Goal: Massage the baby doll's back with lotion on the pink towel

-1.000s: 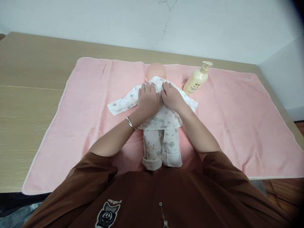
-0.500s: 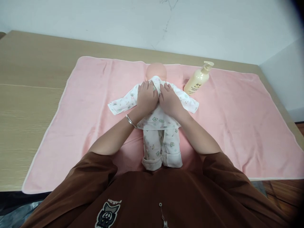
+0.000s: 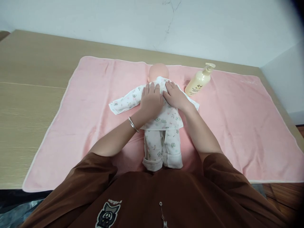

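A baby doll (image 3: 158,72) lies face down, its bald head away from me. It wears a white printed top (image 3: 169,118) and matching trousers (image 3: 153,145) with turned-up cuffs. My left hand (image 3: 152,98) rests flat on the left half of the doll's upper back, fingers stretched towards its head. On the other side of the back, my right hand (image 3: 176,95) lies flat near the shoulder, thumb apart from the fingers. Neither hand grips anything. Part of the doll's right-hand sleeve is hidden behind my right hand and wrist.
Beneath the doll a pink blanket (image 3: 228,126) covers much of the wooden table (image 3: 30,95). A cream pump bottle (image 3: 199,81) stands on the blanket right of the doll's head. Behind the table rises a pale, cracked wall (image 3: 106,25).
My right hand has slid outward to the right shoulder, away from my left. The left hand has shifted slightly right in view along with the doll. More of the top's collar shows between them.
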`<state>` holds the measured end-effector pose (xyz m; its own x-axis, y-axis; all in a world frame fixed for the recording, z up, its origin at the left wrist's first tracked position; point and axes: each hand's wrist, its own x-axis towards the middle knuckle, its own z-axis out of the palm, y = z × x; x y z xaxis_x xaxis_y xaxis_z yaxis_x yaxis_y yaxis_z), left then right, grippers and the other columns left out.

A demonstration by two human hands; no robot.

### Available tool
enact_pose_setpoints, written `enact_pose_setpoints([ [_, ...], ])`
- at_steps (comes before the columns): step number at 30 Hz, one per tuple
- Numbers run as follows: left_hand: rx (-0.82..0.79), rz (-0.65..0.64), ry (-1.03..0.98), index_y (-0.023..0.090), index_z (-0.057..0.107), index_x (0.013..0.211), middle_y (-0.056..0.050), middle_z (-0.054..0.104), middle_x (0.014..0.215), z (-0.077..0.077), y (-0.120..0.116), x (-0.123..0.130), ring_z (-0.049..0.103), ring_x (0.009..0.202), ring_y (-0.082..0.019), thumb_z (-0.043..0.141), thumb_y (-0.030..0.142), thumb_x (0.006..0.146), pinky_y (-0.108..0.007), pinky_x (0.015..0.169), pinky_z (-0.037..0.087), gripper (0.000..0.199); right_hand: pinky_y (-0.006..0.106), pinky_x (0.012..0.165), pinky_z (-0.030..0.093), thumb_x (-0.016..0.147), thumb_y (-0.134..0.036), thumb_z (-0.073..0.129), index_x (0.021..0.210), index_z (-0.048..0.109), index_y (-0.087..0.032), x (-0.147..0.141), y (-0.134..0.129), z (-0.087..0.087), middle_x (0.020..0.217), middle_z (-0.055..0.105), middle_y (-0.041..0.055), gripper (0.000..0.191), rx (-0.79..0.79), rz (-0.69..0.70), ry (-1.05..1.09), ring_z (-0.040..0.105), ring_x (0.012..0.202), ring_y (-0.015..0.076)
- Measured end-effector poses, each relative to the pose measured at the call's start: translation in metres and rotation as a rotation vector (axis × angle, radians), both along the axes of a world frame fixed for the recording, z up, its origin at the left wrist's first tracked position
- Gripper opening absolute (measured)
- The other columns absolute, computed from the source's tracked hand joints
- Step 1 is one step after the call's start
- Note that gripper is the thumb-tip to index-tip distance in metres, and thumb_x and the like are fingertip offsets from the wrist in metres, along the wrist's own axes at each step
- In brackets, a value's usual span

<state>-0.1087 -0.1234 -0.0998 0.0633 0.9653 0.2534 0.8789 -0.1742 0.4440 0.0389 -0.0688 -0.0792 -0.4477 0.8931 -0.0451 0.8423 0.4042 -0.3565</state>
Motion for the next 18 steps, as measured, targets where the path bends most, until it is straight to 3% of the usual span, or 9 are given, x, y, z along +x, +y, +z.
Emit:
enact_pose_setpoints([
  [2,0.006,-0.035,0.035,0.001,0.046,0.153,-0.027,0.045,0.165,0.005,-0.002,-0.001,0.036,0.159,-0.040,0.033,0.027,0.105,-0.058,0.132,0.029,0.056,0.058,0.134,0.026,0.104,-0.033,0.033,0.158,0.042,-0.004,-0.001,-0.004,0.004,0.169,0.041,0.0219,0.062,0.016,-0.005,-0.016,0.031,0.163,0.0357],
  [5,0.008,-0.081,0.072,0.000,0.053,0.145,-0.028,0.056,0.154,0.003,0.012,-0.013,0.049,0.150,-0.038,0.033,0.023,0.103,-0.056,0.129,0.036,0.052,0.062,0.132,0.027,0.105,-0.030,0.030,0.160,0.036,0.005,-0.013,-0.024,0.006,0.168,0.039,0.0290,0.065,0.059,-0.076,-0.080,0.031,0.161,0.0421],
  [8,-0.011,-0.065,0.031,0.007,0.062,0.133,-0.024,0.068,0.136,-0.004,0.030,-0.025,0.061,0.133,-0.036,0.034,0.022,0.100,-0.056,0.119,0.046,0.046,0.064,0.131,0.028,0.105,-0.028,0.030,0.161,0.032,0.008,-0.026,-0.046,0.007,0.168,0.037,0.0320,0.067,0.097,-0.101,-0.093,0.031,0.161,0.0453],
  [10,-0.004,-0.031,-0.010,0.011,0.062,0.133,-0.023,0.067,0.138,-0.008,0.031,-0.025,0.060,0.135,-0.036,0.033,0.023,0.102,-0.057,0.121,0.045,0.045,0.062,0.131,0.031,0.104,-0.025,0.030,0.159,0.036,0.007,-0.027,-0.049,0.008,0.167,0.040,0.0312,0.065,0.100,-0.085,-0.076,0.033,0.160,0.0443],
  [14,0.001,-0.006,0.030,0.002,0.047,0.152,-0.029,0.046,0.163,-0.003,0.003,-0.005,0.038,0.158,-0.041,0.035,0.027,0.104,-0.062,0.131,0.029,0.055,0.056,0.132,0.033,0.103,-0.024,0.030,0.151,0.051,-0.002,-0.012,-0.022,0.007,0.164,0.048,0.0230,0.056,0.036,-0.064,0.007,0.037,0.159,0.0376],
  [18,-0.040,-0.045,0.071,-0.002,0.042,0.155,-0.030,0.040,0.167,0.005,-0.005,-0.002,0.033,0.161,-0.042,0.038,0.026,0.103,-0.060,0.132,0.029,0.059,0.054,0.135,0.029,0.107,-0.032,0.029,0.153,0.048,-0.002,0.000,0.000,0.002,0.168,0.043,0.0207,0.058,-0.006,-0.089,0.083,0.034,0.162,0.0342],
])
